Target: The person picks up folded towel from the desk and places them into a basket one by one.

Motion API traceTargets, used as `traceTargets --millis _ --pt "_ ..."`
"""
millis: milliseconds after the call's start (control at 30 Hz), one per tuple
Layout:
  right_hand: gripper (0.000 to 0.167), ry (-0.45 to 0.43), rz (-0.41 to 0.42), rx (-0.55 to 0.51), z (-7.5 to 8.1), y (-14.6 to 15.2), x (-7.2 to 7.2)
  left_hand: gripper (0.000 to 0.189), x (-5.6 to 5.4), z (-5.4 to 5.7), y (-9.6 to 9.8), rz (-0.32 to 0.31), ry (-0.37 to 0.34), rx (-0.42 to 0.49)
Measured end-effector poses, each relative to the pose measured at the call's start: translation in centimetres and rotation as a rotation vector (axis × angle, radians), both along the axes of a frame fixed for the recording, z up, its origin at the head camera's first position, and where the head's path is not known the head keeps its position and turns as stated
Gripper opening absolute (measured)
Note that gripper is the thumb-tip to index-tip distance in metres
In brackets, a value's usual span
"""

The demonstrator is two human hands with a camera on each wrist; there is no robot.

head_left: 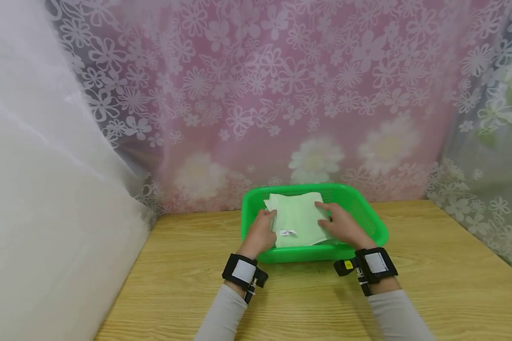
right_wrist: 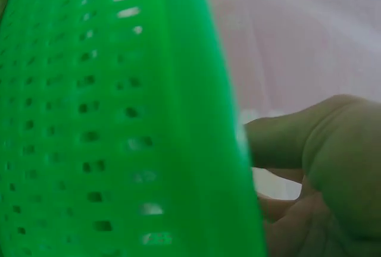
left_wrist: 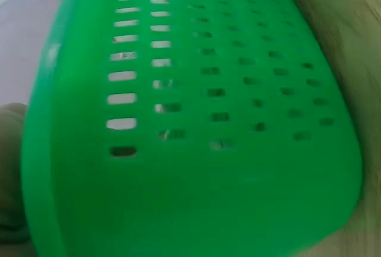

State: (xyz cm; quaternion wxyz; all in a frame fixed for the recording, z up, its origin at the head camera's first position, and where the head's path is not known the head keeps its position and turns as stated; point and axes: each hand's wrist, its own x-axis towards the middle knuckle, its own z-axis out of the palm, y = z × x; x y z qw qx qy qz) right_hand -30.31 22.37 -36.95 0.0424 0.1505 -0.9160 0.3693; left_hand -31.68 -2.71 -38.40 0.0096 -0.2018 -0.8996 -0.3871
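Note:
A folded pale green cloth [head_left: 300, 218] with a small white label lies in a green plastic basket [head_left: 315, 254]. My left hand [head_left: 260, 233] is at the cloth's left edge, fingertips right against it; the other fingers are hidden, and I cannot tell whether they grip it. At the right side, my right hand [head_left: 343, 225] touches the cloth with index finger and thumb spread apart. In the right wrist view the thumb [right_wrist: 280, 141] shows beyond the basket rim. The basket wall [left_wrist: 178, 185] fills most of the left wrist view and hides nearly all of the left hand.
The basket stands on a wood-grain table [head_left: 187, 265], near its back edge. Behind hangs a pink flowered curtain [head_left: 256, 94], and a white sheet [head_left: 47, 166] closes off the left. Black wrist bands [head_left: 241, 270] with cameras sit on both wrists, close to the basket's front.

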Motion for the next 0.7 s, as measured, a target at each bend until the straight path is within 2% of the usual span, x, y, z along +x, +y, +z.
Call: traceTargets --millis 200,467,600,700 --pt "0.057 -0.02 -0.003 0.009 -0.56 -0.04 -0.32 0.067 0.21 -0.05 0.02 0.021 0.011 -0.049" --pt "0.056 -0.035 -0.064 0.114 -1.04 0.13 -0.46 0.058 0.47 -0.26 0.36 0.064 0.032 -0.069" --pt "0.053 0.063 -0.111 0.195 -0.99 -0.15 -0.25 0.054 0.51 -0.45 0.55 0.091 0.057 -0.071" --pt "0.05 0.191 -0.14 0.287 -0.94 -0.61 -0.16 0.045 0.51 -0.5 0.61 0.082 0.102 -0.08"
